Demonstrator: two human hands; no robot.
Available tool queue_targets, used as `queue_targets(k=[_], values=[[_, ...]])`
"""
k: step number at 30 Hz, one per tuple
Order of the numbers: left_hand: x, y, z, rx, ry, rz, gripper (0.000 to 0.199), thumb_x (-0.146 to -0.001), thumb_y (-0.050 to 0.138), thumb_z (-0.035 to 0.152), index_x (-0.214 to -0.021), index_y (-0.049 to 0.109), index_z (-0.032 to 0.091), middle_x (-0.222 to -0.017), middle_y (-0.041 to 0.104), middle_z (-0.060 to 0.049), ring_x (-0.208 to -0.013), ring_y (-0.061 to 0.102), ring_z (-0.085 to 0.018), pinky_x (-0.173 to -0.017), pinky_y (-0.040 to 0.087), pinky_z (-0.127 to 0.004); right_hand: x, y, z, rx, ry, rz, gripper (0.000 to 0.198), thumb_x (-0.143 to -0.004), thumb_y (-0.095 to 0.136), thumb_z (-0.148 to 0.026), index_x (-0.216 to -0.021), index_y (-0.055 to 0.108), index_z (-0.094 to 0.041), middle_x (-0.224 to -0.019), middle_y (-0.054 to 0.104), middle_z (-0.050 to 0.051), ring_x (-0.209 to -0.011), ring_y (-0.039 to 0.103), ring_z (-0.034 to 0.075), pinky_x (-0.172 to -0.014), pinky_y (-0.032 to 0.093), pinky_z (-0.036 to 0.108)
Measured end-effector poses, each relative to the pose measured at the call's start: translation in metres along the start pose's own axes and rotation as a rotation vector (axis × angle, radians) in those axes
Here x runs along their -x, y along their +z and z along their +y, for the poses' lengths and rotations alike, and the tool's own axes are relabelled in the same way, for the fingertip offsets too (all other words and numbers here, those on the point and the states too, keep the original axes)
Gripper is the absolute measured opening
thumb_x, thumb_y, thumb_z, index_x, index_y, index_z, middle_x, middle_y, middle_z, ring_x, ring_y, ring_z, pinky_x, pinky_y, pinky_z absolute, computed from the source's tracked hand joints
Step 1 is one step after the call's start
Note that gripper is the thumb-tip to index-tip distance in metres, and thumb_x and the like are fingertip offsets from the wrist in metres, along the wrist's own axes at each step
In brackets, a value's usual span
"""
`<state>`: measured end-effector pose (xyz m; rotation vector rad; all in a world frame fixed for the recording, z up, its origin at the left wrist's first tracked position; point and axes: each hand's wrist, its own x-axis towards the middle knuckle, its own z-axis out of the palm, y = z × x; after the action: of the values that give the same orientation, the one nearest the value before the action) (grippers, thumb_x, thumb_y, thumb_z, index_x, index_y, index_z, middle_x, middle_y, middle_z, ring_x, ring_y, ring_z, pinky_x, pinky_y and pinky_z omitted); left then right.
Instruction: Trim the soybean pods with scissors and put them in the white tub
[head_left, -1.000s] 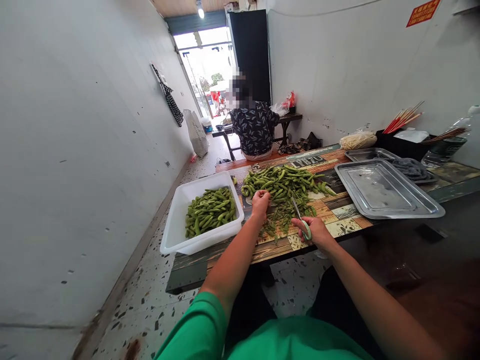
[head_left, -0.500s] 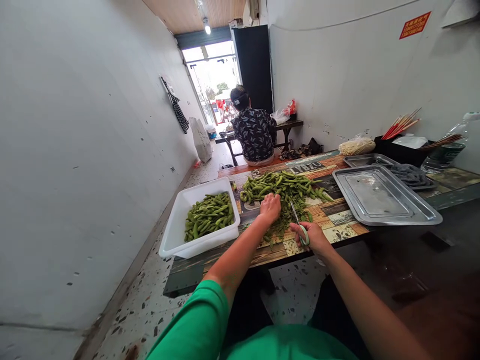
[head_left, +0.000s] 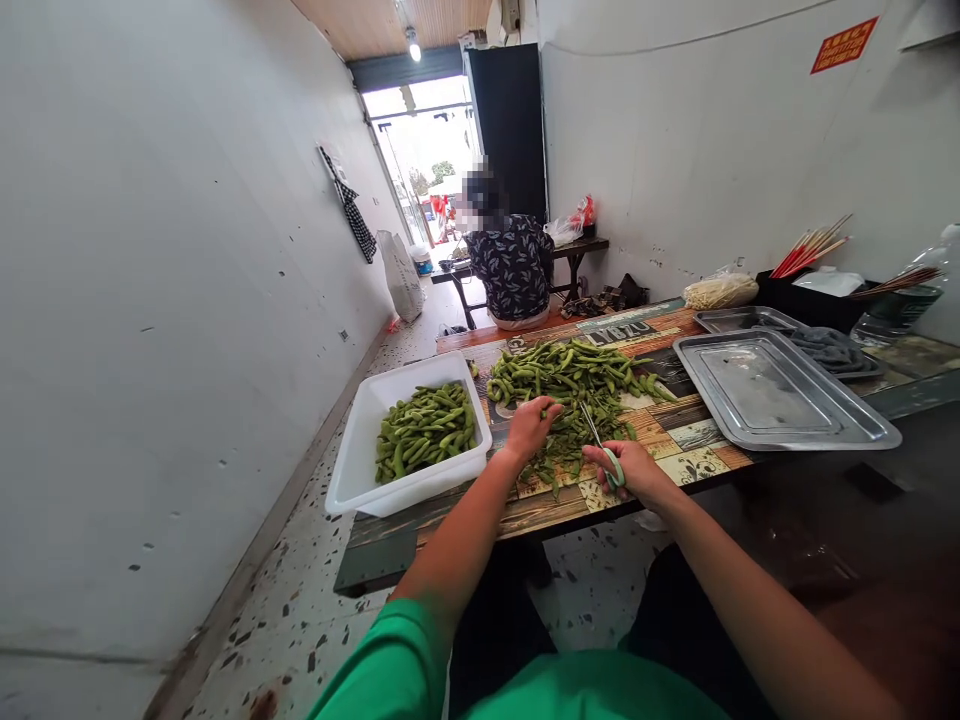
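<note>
My right hand (head_left: 636,470) grips a pair of scissors (head_left: 614,468) by the pale green handle, with the metal blades pointing away over the pods. To its left, my left hand (head_left: 529,428) is closed in a pinch on a green soybean pod (head_left: 545,412), mostly hidden by the fingers. Just beyond both hands lies a heap of green soybean pods (head_left: 574,368). Small trimmed bits (head_left: 559,458) are scattered on the table under and between the hands. Left of my left hand, a white plastic tub (head_left: 350,475) holds more pods.
On the right of the patterned table (head_left: 517,512) lies a metal tray (head_left: 757,385). Behind it stand a black box (head_left: 806,310) with skewers and a clear plastic bottle (head_left: 949,260). A person (head_left: 517,270) sits farther back, facing away, near the doorway.
My left hand has shifted slightly left, away from the scissor blades, with a pod in its fingers. The right hand with the scissors stays nearly in place. The view has moved slightly.
</note>
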<state>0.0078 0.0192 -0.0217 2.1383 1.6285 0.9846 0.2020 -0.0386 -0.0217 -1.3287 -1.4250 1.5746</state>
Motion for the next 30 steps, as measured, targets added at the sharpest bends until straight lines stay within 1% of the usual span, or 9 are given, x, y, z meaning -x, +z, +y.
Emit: queue_targets(k=[4,8,12,15,20,24,26,28,30], values=[[0.005,0.000,0.007,0.336,-0.028,-0.170,0.037,-0.088,0.047,0.039,-0.066,0.062,0.014,-0.061,0.057,0.000,-0.058,0.046,-0.009,-0.060,0.035,-0.022,0.001,0.007,-0.014,0.130,0.010,-0.016,0.044,-0.064,0.073,-0.056,-0.072,0.056,-0.017,-0.051,0.054,-0.003,-0.039,0.051,0.010,-0.029,0.035,0.019],[0.009,0.000,0.012,0.577,-0.124,-0.224,0.040,-0.083,0.049,0.049,-0.077,0.065,0.013,-0.061,0.054,0.001,-0.050,0.036,-0.006,-0.049,0.028,-0.021,-0.004,0.008,-0.021,0.209,-0.014,0.024,0.045,-0.065,0.071,-0.060,-0.069,0.055,-0.018,-0.051,0.054,-0.002,-0.041,0.053,0.012,-0.030,0.035,0.020],[0.009,0.003,0.012,0.810,-0.234,-0.246,0.046,-0.077,0.055,0.055,-0.086,0.064,0.011,-0.062,0.051,0.002,-0.047,0.035,-0.005,-0.044,0.025,-0.020,-0.009,0.005,-0.019,0.284,-0.036,0.068,0.046,-0.068,0.067,-0.062,-0.067,0.054,-0.018,-0.052,0.056,0.000,-0.042,0.054,0.013,-0.030,0.036,0.020],[0.009,0.005,0.011,0.848,-0.228,-0.262,0.047,-0.074,0.058,0.056,-0.085,0.064,0.011,-0.061,0.050,0.003,-0.046,0.033,-0.004,-0.043,0.024,-0.020,-0.009,0.002,-0.018,0.340,-0.063,0.053,0.046,-0.069,0.066,-0.062,-0.064,0.053,-0.018,-0.052,0.056,0.000,-0.041,0.054,0.013,-0.031,0.035,0.020],[0.010,0.001,0.013,0.812,-0.216,-0.268,0.048,-0.074,0.057,0.056,-0.086,0.067,0.011,-0.060,0.050,0.003,-0.046,0.032,-0.005,-0.044,0.022,-0.021,-0.006,0.004,-0.023,0.318,-0.093,0.017,0.046,-0.068,0.067,-0.060,-0.058,0.052,-0.018,-0.046,0.053,-0.002,-0.037,0.049,0.010,-0.034,0.032,0.020],[0.011,-0.005,0.013,0.671,-0.185,-0.218,0.046,-0.076,0.057,0.053,-0.083,0.070,0.010,-0.051,0.042,0.005,-0.046,0.027,-0.005,-0.045,0.019,-0.022,-0.005,0.006,-0.021,0.365,-0.136,0.040,0.050,-0.071,0.064,-0.061,-0.050,0.051,-0.018,-0.038,0.050,-0.001,-0.034,0.044,0.009,-0.036,0.032,0.022],[0.012,-0.005,0.013,0.657,-0.184,-0.228,0.044,-0.077,0.058,0.052,-0.083,0.071,0.010,-0.047,0.037,0.006,-0.046,0.025,-0.005,-0.045,0.018,-0.022,-0.007,0.006,-0.016,0.377,-0.135,0.060,0.051,-0.071,0.064,-0.061,-0.048,0.050,-0.018,-0.038,0.050,-0.001,-0.034,0.044,0.010,-0.037,0.033,0.023],[0.011,-0.004,0.012,0.719,-0.211,-0.267,0.043,-0.076,0.059,0.051,-0.084,0.070,0.010,-0.045,0.032,0.007,-0.044,0.024,-0.005,-0.044,0.017,-0.022,-0.010,0.006,-0.013,0.353,-0.131,0.075,0.050,-0.069,0.066,-0.061,-0.049,0.049,-0.019,-0.038,0.049,-0.002,-0.034,0.043,0.010,-0.037,0.034,0.023],[0.009,-0.002,0.010,0.864,-0.272,-0.301,0.040,-0.076,0.061,0.049,-0.085,0.067,0.010,-0.046,0.036,0.007,-0.042,0.026,-0.004,-0.042,0.018,-0.021,-0.011,0.006,-0.013,0.308,-0.124,0.087,0.048,-0.066,0.070,-0.059,-0.051,0.051,-0.019,-0.038,0.048,-0.002,-0.034,0.043,0.010,-0.037,0.034,0.023]])
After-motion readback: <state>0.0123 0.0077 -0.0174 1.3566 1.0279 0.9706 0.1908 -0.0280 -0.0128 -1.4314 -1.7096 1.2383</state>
